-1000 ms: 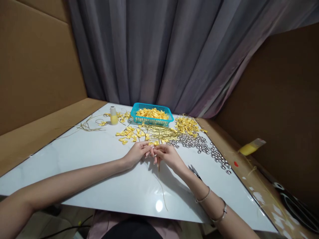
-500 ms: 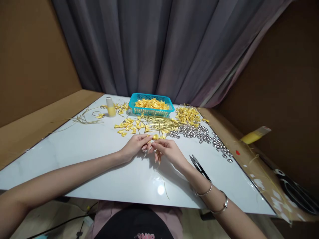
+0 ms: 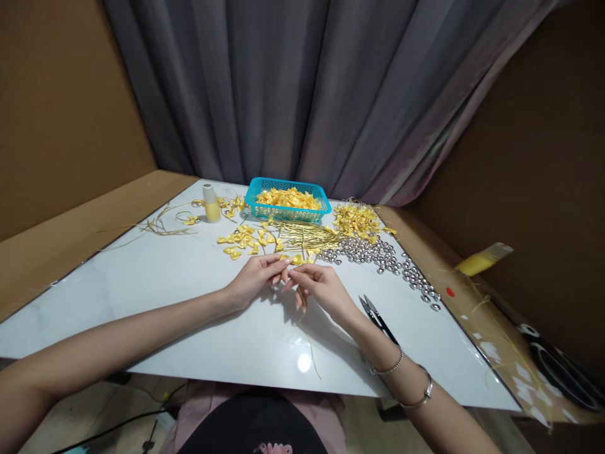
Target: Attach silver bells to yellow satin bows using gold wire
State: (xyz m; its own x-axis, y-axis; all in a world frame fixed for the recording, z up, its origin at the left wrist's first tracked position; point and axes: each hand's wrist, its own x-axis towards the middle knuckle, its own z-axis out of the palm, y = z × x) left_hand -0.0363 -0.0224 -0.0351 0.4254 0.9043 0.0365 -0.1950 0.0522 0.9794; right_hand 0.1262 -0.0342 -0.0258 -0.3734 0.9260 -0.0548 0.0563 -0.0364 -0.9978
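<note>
Both hands meet over the table (image 3: 142, 296), left hand (image 3: 255, 280) and right hand (image 3: 321, 287) pinching a yellow bow (image 3: 297, 259) shut between fingertips, a gold cord (image 3: 309, 343) trailing toward the body; tying looks under way, needing a steady pull. Behind, the basket (image 3: 287, 214) is heaped with bows

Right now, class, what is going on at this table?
A person sits at a white table with both hands together over it. The left hand and right hand pinch a small yellow ribbon bow, with a thin gold cord trailing toward the person. Beyond lie loose bows, gold cords, silver beads and a blue basket of bows. Scissors lie by the right wrist.
</note>
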